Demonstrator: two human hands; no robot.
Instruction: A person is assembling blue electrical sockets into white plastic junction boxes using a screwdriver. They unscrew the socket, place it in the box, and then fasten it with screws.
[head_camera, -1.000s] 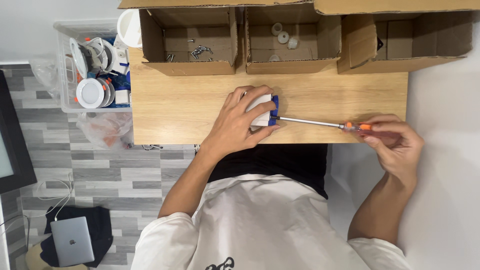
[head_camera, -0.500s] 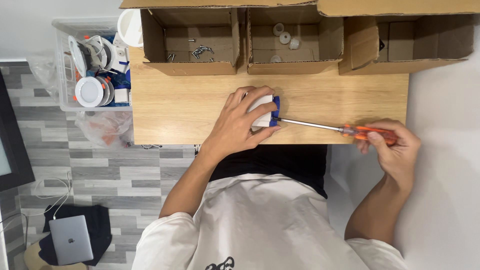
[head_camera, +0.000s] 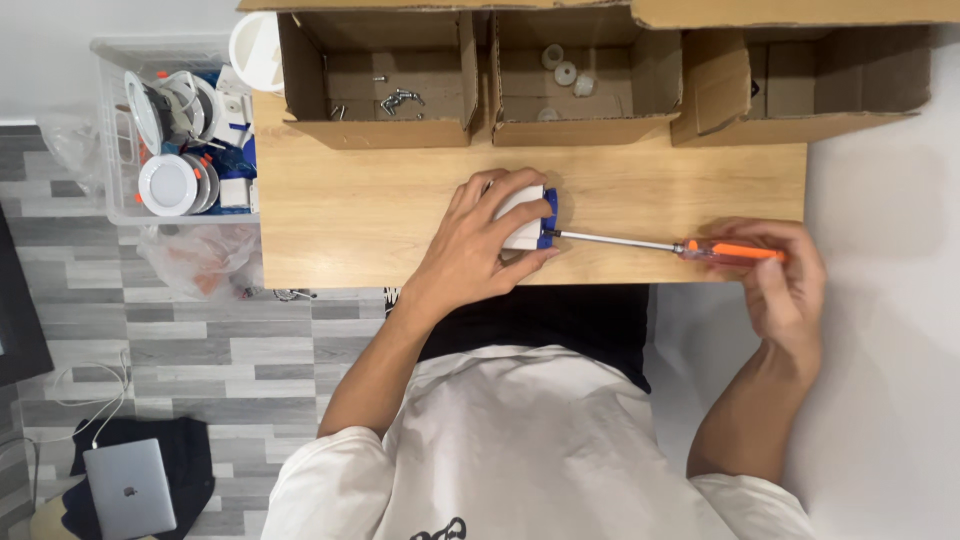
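The left hand (head_camera: 478, 245) lies palm down on the wooden table (head_camera: 350, 210), fingers curled over a small white and blue device (head_camera: 532, 215) which it pins against the tabletop near the table's near edge, roughly at mid-width; only the right end of the device shows past the fingers. The right hand (head_camera: 785, 285) is closed around the orange handle of a screwdriver (head_camera: 690, 247), off the right end of the table, thumb and fingers wrapped about the grip. The metal shaft runs leftward, almost level, and its tip meets the blue right-hand end of the device. At the far edge of the table stand three open cardboard boxes side by side: the left box (head_camera: 375, 130) holds a few small metal parts, the middle box (head_camera: 575, 125) holds several small round white pieces, the right box (head_camera: 800, 120) shows nothing that can be made out. To the left of the table, a clear plastic bin (head_camera: 115, 190) contains round white light fittings and other white parts. On the grey plank floor (head_camera: 200, 360), near left, a closed laptop (head_camera: 130, 487) rests on dark cloth
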